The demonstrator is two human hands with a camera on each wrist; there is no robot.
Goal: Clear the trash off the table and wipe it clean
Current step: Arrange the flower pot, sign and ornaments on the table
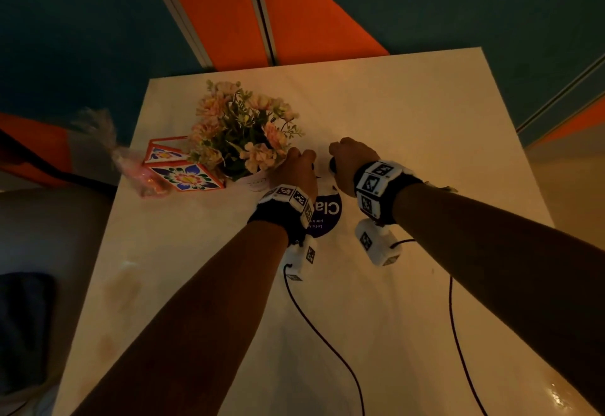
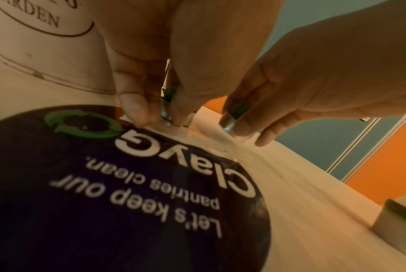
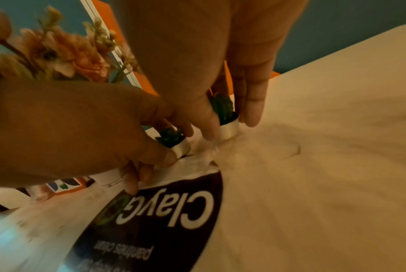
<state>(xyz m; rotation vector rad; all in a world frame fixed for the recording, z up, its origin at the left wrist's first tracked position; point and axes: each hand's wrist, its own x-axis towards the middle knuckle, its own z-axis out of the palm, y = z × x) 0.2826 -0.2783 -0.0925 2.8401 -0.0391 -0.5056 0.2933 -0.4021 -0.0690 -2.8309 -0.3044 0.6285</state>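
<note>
A: What are the hands doing?
B: The left hand [image 3: 64, 128] pinches a small metal cup [image 3: 178, 147] with a green plant in it. The right hand [image 3: 208, 60] pinches a second cup [image 3: 229, 128] just beside it.
A: Where are the cups?
B: Both at the far edge of the round dark sticker [image 2: 104, 202] on the counter [image 1: 409, 127]. The flower pot [image 2: 45, 46] stands just left, with a patterned box [image 1: 183, 176] and crumpled plastic [image 1: 131, 160] beyond.
</note>
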